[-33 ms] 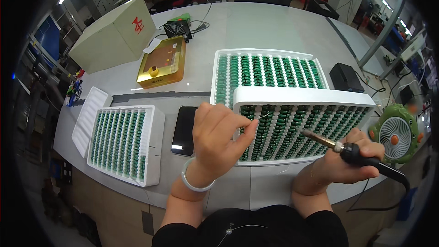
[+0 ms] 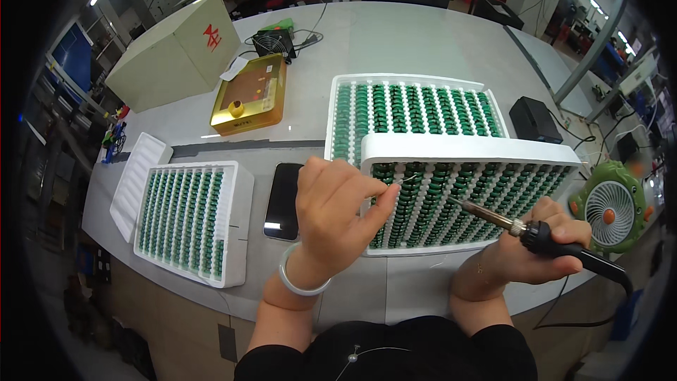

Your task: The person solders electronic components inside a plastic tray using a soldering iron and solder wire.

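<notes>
A: Two white moulded trays (image 2: 465,149) of glossy green components. Right hand (image 2: 539,247) fisted round black-handled soldering iron (image 2: 536,234), metal tip over near tray.

B: Left hand (image 2: 337,208) pinching thin solder wire (image 2: 407,179). Unchanged from prior frame.

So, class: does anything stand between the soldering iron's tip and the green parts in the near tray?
Nothing visible does. The right hand holds the soldering iron with its tip right over the green parts of the near tray. The left hand pinches thin wire just left of the tip, beside the path.
</notes>
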A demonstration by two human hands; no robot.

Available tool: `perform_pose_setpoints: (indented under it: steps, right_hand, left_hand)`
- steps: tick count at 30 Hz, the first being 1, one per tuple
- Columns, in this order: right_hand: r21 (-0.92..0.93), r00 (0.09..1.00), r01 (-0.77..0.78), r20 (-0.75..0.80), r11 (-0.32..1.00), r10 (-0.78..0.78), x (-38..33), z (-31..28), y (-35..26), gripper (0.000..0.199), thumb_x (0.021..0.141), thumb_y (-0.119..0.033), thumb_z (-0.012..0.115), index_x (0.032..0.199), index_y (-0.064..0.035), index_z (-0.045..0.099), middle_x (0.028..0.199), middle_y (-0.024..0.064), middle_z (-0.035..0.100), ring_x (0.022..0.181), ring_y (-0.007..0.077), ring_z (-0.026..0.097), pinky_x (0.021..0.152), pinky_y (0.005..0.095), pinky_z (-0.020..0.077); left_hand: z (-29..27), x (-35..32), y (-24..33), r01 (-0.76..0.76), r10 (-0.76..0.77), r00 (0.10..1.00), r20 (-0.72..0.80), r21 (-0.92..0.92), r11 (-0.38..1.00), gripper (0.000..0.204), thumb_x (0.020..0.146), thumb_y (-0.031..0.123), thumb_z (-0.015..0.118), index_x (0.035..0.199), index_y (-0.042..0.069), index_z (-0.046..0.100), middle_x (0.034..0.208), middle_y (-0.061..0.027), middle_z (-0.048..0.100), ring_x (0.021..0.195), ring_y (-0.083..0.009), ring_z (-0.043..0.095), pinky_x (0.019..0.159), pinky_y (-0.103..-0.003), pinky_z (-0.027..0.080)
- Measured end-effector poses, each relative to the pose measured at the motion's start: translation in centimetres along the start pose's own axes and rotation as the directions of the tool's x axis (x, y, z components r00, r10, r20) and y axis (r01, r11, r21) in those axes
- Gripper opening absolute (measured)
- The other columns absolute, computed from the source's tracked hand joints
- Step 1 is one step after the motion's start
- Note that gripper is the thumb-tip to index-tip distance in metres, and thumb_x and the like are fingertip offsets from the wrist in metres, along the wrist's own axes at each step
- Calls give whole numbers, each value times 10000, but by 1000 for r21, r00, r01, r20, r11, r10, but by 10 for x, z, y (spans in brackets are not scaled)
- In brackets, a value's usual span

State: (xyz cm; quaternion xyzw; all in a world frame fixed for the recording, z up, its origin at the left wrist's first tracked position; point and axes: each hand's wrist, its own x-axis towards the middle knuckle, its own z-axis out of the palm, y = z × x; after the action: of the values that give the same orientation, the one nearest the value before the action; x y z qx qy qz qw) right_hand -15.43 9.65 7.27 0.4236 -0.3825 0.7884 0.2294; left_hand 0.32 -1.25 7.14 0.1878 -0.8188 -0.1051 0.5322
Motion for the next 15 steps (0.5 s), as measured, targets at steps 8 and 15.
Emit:
perform_pose_setpoints:
  steps: [8,15]
  right_hand:
    - [-66,981,19,193,998,-6,-6,4,18,469,850,-536,389,721,-84,394,463,-30,287,420,78,247,428,235,198]
    - [-56,967,-32,251,998,46,-10,8,22,463,829,-549,422,734,-96,419,464,-32,320,406,83,270,421,236,207]
  left_hand:
    - [10,1,-12,58,-58,998,38,0,998,172,551,9,728,612,69,579,732,-37,492,673,-163,428,573,-265,343]
    - [10,1,-13,80,-83,991,106,29,996,165,553,0,714,596,72,572,776,-43,528,705,-158,455,588,-254,364]
